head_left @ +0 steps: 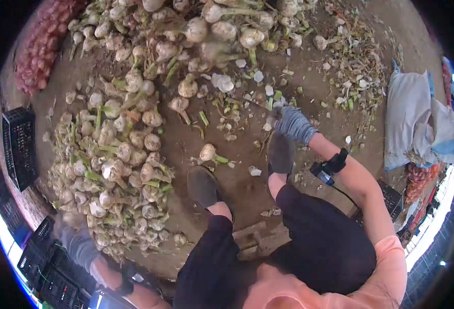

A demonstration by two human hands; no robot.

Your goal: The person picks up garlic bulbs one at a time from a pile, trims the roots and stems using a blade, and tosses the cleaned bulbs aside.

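Both my hands wear grey gloves. My right hand point(289, 121), in front of my right shoe, has its fingers wrapped round a knife point(258, 105) whose thin blade points up and left. At the lower left, my left hand point(72, 234) is smeared by motion near the edge of a pile of garlic bulbs point(116, 170) and beside black crates; its fingers cannot be made out. One garlic bulb with a short green stem point(207, 152) lies on the ground by my left shoe. A larger heap of garlic point(196, 31) spreads across the top.
Black crates point(20, 147) stand at the left, with more point(52, 268) at the lower left. A red net sack point(41, 51) lies at the upper left. Dry trimmings point(350, 72) cover the ground at the upper right, near a pale sack point(410, 113).
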